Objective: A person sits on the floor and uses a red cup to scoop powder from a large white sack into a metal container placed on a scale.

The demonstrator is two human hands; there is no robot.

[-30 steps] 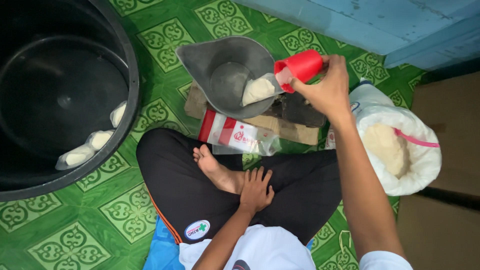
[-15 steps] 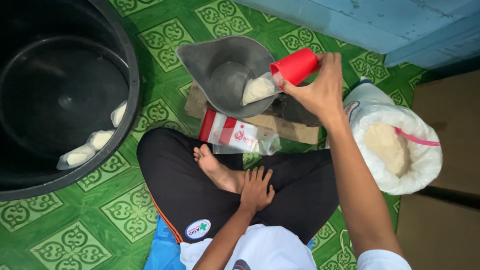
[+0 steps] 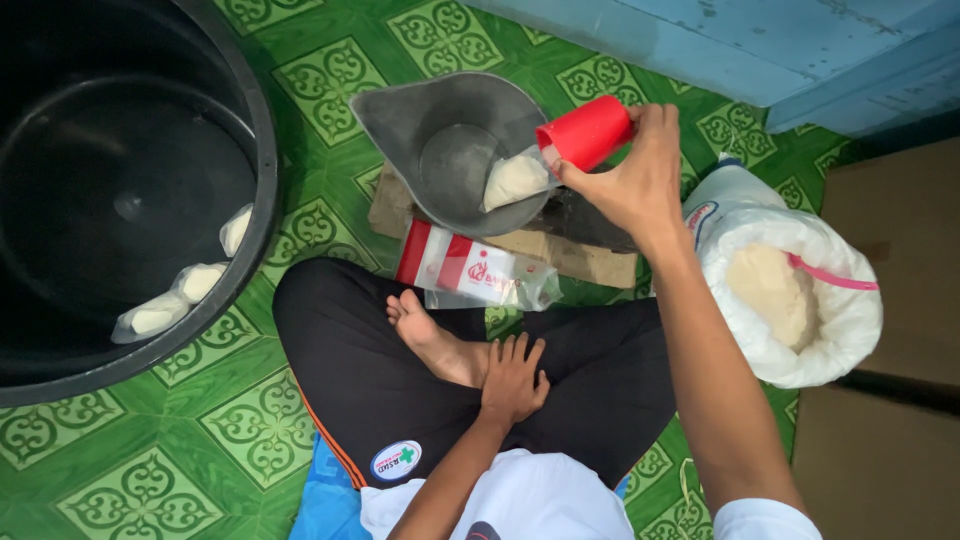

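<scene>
My right hand (image 3: 630, 180) grips a red plastic cup (image 3: 588, 132), tipped on its side with its mouth at a small clear bag of white powder (image 3: 515, 178). That bag lies in a grey metal scale pan (image 3: 440, 130) on a dark scale base (image 3: 590, 220). My left hand (image 3: 512, 380) rests flat on my ankle, fingers together, holding nothing. I sit cross-legged in black trousers, one bare foot (image 3: 425, 335) showing.
A big black tub (image 3: 262, 150) at the left holds three filled small bags (image 3: 180, 290). A white sack of powder (image 3: 790, 290) stands open at the right. A red-and-white packet of plastic bags (image 3: 470, 268) lies on cardboard. Green patterned floor, blue wall behind.
My right hand and the red cup shifted slightly left, closer over the bag in the pan. The left hand stayed still.
</scene>
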